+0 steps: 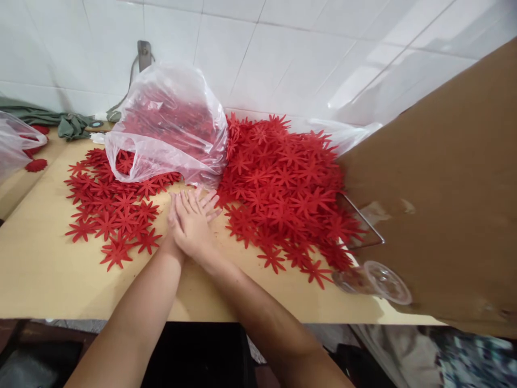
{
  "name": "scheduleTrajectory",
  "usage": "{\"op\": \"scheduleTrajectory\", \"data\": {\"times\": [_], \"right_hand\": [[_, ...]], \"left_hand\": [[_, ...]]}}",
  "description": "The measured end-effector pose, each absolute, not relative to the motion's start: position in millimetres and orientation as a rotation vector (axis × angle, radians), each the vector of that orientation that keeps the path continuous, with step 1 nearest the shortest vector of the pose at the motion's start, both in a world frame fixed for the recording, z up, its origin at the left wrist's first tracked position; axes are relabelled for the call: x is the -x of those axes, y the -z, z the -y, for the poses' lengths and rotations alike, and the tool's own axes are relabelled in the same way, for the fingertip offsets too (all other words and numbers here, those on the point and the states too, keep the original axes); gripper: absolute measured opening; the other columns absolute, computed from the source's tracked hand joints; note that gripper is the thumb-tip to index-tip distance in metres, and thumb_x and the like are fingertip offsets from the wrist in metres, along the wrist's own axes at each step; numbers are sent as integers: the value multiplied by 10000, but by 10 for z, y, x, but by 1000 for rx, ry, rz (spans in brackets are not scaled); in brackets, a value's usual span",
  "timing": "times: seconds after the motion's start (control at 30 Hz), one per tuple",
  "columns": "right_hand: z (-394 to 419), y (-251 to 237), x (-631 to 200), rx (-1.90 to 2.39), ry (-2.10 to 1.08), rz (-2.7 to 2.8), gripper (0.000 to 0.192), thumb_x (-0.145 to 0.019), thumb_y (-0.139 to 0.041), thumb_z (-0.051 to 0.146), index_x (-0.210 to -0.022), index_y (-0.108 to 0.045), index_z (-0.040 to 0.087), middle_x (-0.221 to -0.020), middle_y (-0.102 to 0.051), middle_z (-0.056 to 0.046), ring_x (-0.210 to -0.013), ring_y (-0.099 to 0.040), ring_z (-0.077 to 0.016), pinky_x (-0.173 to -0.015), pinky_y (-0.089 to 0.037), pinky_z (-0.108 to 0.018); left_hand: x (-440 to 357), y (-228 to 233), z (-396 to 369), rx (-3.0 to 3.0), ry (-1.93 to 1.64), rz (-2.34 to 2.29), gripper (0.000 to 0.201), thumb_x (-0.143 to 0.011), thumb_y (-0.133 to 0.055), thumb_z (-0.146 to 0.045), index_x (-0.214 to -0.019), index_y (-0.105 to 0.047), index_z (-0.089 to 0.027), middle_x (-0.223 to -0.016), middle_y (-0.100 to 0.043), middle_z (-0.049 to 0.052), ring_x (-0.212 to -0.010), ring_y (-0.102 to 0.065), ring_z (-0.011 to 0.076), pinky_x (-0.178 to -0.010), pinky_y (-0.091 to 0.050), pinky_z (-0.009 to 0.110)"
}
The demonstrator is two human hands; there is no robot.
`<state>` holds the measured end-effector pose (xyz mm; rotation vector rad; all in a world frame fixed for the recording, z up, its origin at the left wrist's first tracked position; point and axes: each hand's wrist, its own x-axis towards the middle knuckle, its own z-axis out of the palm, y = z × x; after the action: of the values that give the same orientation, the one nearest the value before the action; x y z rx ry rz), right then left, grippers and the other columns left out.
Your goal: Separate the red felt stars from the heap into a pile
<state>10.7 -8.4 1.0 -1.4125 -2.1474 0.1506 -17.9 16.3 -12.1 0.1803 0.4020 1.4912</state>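
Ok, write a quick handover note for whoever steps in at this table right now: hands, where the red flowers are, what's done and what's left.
Hands: right hand lies flat over the left hand on the tan wooden table; neither visibly holds anything.
Things: flat red felt flower cutouts spread at left, a bigger heap at right, more inside the clear plastic bag behind the hands.
Done: some cutouts are bagged.
Left: both loose piles remain on the table.

Stacked hands (193,221) between red flowers (283,188), apparently empty
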Motion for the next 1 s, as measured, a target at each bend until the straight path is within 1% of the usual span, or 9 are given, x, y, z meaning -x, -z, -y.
{"op": "scheduleTrajectory", "data": {"times": [0.03,0.17,0.33,0.53,0.63,0.7,0.83,0.9,1.0], "right_hand": [[14,-20,-110,1447,-150,2111,550,-855,-267,384,-1293,-390,75,-1375,-361,-137,-1325,-215,-243,-1084,-160,-434],[-390,54,-299,1633,-200,1914,571,-875,-174,345,-1261,-411,-4,-1361,-369,-172,-1321,-219,-256,-1074,-186,-436],[-254,164,-478,1545,-99,1970,531,-860,-240,337,-1269,-409,42,-1374,-359,-147,-1334,-179,-245,-1067,-184,-460],[-5,-45,-213,1289,-85,2148,595,-838,-306,409,-1335,-303,81,-1413,-299,-117,-1349,-129,-216,-1084,-167,-420],[-234,-110,-241,1417,-112,1918,542,-864,-236,361,-1333,-311,100,-1403,-322,-100,-1345,-150,-196,-1070,-202,-416],[-378,-84,-344,1452,-95,1818,520,-871,-211,336,-1309,-358,98,-1383,-357,-105,-1339,-175,-192,-1067,-212,-420],[-427,72,-547,1411,-19,1768,504,-863,-201,314,-1259,-434,106,-1349,-409,-106,-1336,-185,-207,-1063,-195,-469],[-338,106,-545,1426,-49,1739,518,-859,-188,320,-1261,-428,98,-1339,-420,-117,-1331,-201,-215,-1052,-214,-477],[-170,36,-401,1282,-80,1888,539,-843,-233,359,-1298,-377,109,-1369,-383,-96,-1340,-175,-208,-1058,-219,-453]], "left_hand": [[152,101,-151,-140,-1650,-383,531,-827,-142,-542,-1295,-325,-372,-1370,-377,-60,-1319,-232,130,-1051,-231,330],[131,50,-165,-216,-1137,-310,586,-788,-255,-605,-1225,-458,-272,-1309,-462,31,-1249,-367,222,-1030,-265,432],[173,53,-190,-210,-1147,-304,675,-777,-233,-629,-1228,-467,-185,-1286,-485,78,-1267,-337,240,-1061,-223,404],[47,28,-64,-170,-1458,-367,596,-819,-129,-569,-1277,-389,-289,-1367,-391,-7,-1320,-236,161,-1080,-174,349],[57,26,-84,-219,-1282,-358,572,-806,-248,-574,-1253,-424,-262,-1306,-465,27,-1291,-301,212,-1055,-220,436],[102,35,-119,-220,-1177,-331,600,-778,-299,-604,-1210,-478,-229,-1249,-521,59,-1261,-349,242,-1041,-253,441],[171,56,-166,-199,-1109,-271,715,-743,-260,-669,-1154,-530,-151,-1190,-561,110,-1235,-383,269,-1040,-273,422],[181,55,-164,-217,-1098,-259,729,-740,-247,-676,-1157,-528,-149,-1201,-553,104,-1247,-366,265,-1047,-264,412],[187,30,-137,-215,-1172,-341,660,-756,-270,-650,-1172,-519,-202,-1231,-533,66,-1270,-334,251,-1051,-256,398]]}}
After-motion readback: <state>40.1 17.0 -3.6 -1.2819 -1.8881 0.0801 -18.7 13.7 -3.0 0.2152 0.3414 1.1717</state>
